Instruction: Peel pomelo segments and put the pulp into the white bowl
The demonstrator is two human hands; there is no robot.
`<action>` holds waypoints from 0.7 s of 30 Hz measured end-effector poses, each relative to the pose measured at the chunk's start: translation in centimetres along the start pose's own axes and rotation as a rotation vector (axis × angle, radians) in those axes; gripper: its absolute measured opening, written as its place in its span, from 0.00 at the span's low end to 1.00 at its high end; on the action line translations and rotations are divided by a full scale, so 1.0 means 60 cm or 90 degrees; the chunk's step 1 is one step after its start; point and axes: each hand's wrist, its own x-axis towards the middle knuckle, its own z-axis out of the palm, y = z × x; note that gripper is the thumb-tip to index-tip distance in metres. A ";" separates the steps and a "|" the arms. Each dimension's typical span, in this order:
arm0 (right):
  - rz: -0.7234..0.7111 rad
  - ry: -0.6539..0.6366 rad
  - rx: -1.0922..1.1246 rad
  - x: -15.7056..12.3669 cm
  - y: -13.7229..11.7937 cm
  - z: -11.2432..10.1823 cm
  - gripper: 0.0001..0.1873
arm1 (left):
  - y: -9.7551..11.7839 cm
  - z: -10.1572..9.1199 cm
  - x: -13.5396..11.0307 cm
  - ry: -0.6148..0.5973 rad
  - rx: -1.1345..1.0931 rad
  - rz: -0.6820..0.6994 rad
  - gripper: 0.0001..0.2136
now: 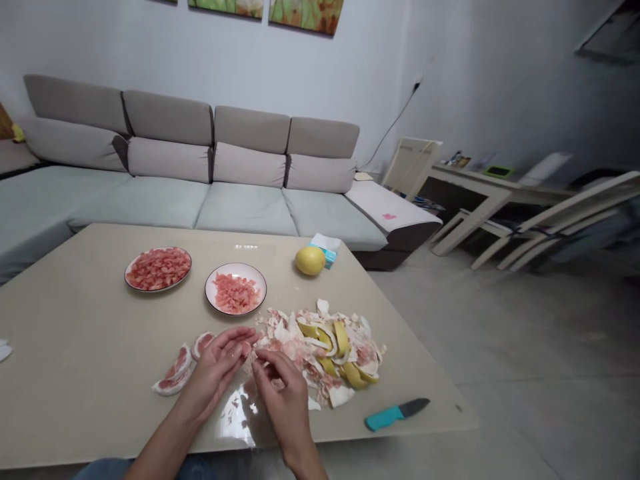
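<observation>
My left hand [223, 360] curls round a small piece of pink pomelo flesh [245, 349] above the table. Close beside it, my right hand [283, 383] has its thumb and fingertips pinched together; whatever lies between them is too small to make out. To the left of my hands lie several pomelo segments [175, 372] in white skin. A heap of pomelo peel [325, 353], yellow rind mixed with white pith and membrane, spreads just right of my hands. Beyond them stands a white plate [213, 301] with pink pulp pieces [237, 293].
A fuller plate of pulp [159, 268] is at the back left. One whole yellow pomelo [311, 260] sits by a blue tissue pack [330, 252]. A knife with a teal handle [384, 418] lies near the front right edge. Behind the table [75, 347] runs a grey sofa [245, 207].
</observation>
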 end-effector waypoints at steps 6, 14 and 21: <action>-0.014 0.019 -0.031 -0.002 -0.011 0.008 0.05 | 0.002 -0.001 -0.008 0.010 0.056 0.042 0.14; -0.179 0.038 -0.133 -0.005 -0.006 0.019 0.09 | -0.016 -0.001 -0.012 0.076 0.002 0.029 0.14; -0.192 0.043 -0.166 -0.005 -0.002 0.021 0.08 | -0.024 0.002 -0.016 0.093 -0.027 0.036 0.13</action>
